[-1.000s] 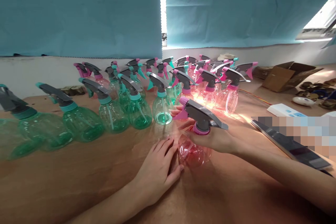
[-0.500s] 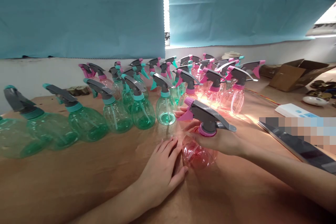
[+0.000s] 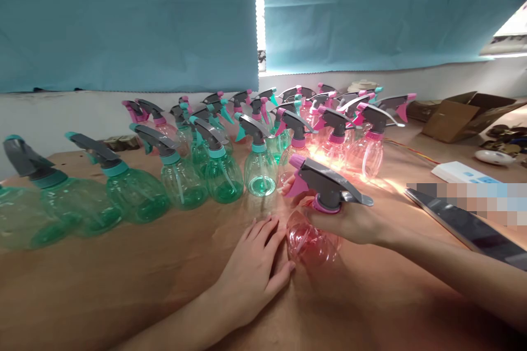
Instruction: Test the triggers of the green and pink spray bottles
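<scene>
My right hand is wrapped round the neck of a pink spray bottle with a grey trigger head and pink nozzle; a finger lies by the pink trigger. The bottle stands on the brown table. My left hand lies flat on the table, fingers spread, its thumb touching the bottle's base. Just beyond stands a green spray bottle at the end of a front row of green bottles.
Several more green and pink spray bottles crowd the table's back. Further green bottles stand at the far left. To the right lie a dark flat strip, a white box and an open cardboard box. Blue curtains hang behind.
My right hand and the pink bottle have barely shifted; the finger has curled closer to the trigger. The left hand stays flat. The view has drifted slightly.
</scene>
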Demonstrator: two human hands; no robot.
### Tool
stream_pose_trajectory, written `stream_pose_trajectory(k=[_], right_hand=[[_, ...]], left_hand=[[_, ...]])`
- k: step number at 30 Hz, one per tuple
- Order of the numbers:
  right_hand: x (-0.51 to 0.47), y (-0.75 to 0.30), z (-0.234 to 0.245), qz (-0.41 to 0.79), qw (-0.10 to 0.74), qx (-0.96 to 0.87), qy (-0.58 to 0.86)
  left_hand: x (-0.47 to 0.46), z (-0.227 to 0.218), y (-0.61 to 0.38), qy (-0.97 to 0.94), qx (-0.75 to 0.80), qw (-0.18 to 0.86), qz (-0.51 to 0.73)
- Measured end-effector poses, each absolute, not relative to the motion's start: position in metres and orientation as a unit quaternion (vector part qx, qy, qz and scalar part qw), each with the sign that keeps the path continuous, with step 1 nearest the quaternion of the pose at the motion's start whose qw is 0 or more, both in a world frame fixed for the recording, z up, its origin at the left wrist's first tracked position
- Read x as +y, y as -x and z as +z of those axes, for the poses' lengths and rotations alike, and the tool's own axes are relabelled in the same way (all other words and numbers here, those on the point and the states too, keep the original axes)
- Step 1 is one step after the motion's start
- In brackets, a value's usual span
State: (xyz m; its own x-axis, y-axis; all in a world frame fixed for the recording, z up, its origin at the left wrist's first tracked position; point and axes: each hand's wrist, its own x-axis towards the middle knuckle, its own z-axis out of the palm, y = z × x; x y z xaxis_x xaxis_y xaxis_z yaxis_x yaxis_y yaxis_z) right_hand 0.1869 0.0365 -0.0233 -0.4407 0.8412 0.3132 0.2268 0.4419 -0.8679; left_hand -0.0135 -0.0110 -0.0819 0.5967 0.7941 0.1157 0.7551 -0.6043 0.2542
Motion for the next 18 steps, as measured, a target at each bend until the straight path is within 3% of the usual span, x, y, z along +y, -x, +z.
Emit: stream_pose_trajectory(k=[9, 18], right_hand=[[0.035, -0.184, -0.014, 0.344, 0.404, -0.774, 0.345], [0.038, -0.189, -0.029, 0.443, 0.385, -0.737, 0.334]], left_hand=[[-0.009, -0.083, 0.014, -0.890, 0.435, 0.087, 0.105], [-0.010, -0.082, 0.014, -0.889, 0.434, 0.091, 0.114]])
